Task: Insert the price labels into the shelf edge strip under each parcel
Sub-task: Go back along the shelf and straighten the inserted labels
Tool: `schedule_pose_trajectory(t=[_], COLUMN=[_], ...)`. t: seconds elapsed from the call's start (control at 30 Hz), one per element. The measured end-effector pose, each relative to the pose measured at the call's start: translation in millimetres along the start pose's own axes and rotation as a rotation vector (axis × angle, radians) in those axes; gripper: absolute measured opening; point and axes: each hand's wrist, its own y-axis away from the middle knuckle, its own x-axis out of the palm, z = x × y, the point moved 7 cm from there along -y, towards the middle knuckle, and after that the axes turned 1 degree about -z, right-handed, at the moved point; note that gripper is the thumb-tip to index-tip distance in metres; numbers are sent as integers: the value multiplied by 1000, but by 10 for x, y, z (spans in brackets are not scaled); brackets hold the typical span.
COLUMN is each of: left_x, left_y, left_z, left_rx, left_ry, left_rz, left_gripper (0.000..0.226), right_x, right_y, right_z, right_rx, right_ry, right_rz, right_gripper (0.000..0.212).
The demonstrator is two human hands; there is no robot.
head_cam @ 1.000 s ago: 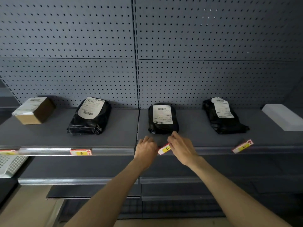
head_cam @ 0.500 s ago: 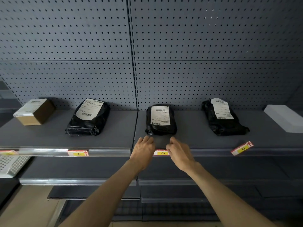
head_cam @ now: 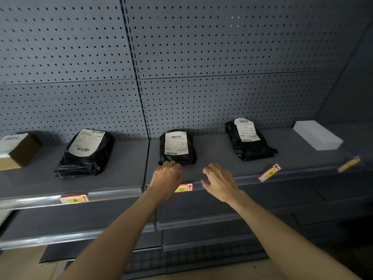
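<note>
Label C (head_cam: pixel 184 188) sits flat in the shelf edge strip (head_cam: pixel 113 192) below the middle black parcel (head_cam: pixel 177 147). My left hand (head_cam: pixel 166 177) rests on the shelf edge just left of that label, fingers apart, holding nothing. My right hand (head_cam: pixel 219 181) hovers to the label's right, fingers spread and empty. Label B (head_cam: pixel 74 199) sits in the strip under the left black parcel (head_cam: pixel 85 152). Label D (head_cam: pixel 269 172) lies tilted on the shelf front below the right black parcel (head_cam: pixel 247 139). Another label (head_cam: pixel 349 164) lies loose at far right.
A brown cardboard box (head_cam: pixel 17 151) stands at the far left of the shelf and a white box (head_cam: pixel 316 135) at the far right. Grey pegboard (head_cam: pixel 181 57) backs the shelf. Lower shelves (head_cam: pixel 201 221) run beneath my arms.
Label C went from tilted in my right fingers to lying flat in the strip. Both hands have let go, and my right hand has moved away to the right.
</note>
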Motion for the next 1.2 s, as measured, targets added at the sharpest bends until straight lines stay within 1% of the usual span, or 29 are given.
schedule_pose_trajectory(t=[0.13, 0.27, 0.5, 0.6, 0.77, 0.9, 1.07, 1.13, 1.2], left_x=[44, 232, 700, 846, 1014, 1157, 1283, 1295, 1320], left_y=[-209, -441, -731, -822, -879, -855, -873, -891, -916], left_z=[-364, -912, -1974, -2276, -2535, -2585, -2679, -2692, -2707], left_rx=[6, 31, 12, 3, -39, -82, -138, -154, -129], left_ry=[29, 37, 48, 34, -23, -47, -29, -56, -113], left_rz=[-17, -27, -31, -28, -25, -16, -16, -31, -10], left_gripper=[19, 22, 26, 20, 10, 17, 15, 12, 11], right_x=[-175, -285, -461, -479, -439, -382, -321, -304, -276], right_y=[114, 243, 487, 594, 658, 668, 659, 653, 662], right_z=[-492, -1088, -2058, -2321, -2532, -2550, -2619, -2654, -2693], right_rx=[53, 55, -63, -97, -143, -152, -145, -132, -118], right_ry=[-8, 27, 57, 46, 42, 48, 29, 17, -5], right_rz=[-26, -35, -25, -27, -33, -18, -4, -3, -3], right_gripper=[35, 34, 30, 28, 21, 13, 10, 10, 11])
